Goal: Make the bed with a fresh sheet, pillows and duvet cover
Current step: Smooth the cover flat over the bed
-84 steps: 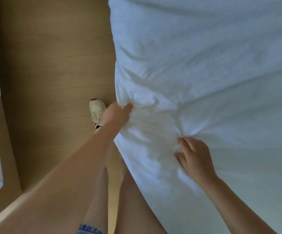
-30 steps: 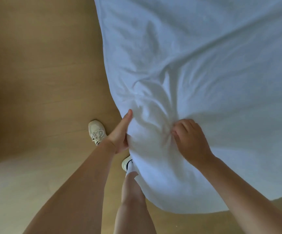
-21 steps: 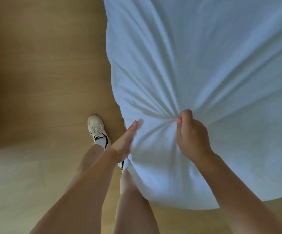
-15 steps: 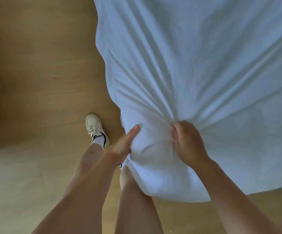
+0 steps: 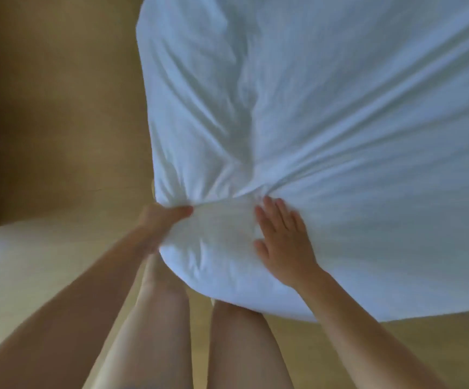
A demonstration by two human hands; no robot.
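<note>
1. While the white duvet [image 5: 340, 122] fills most of the view, its rounded corner overhanging the wooden floor [image 5: 59, 122] just ahead of the person's legs, the step is judged to be squaring and smoothing that corner, late in the task. The next move likely calls for an even outward pull at the edge while a palm sweeps the slack toward the corner.
2. Duvet surface: soft and puffy. Creases fan out from a pucker between the two hands. The near corner is plumper and smoother.
3. Right hand [image 5: 283, 242]: flat on top just below the pucker, fingers straight, pressing and gripping nothing.
4. Left hand [image 5: 163, 220]: grips the duvet's side edge with the thumb on top. Its fingers are hidden beneath the fabric.
</note>
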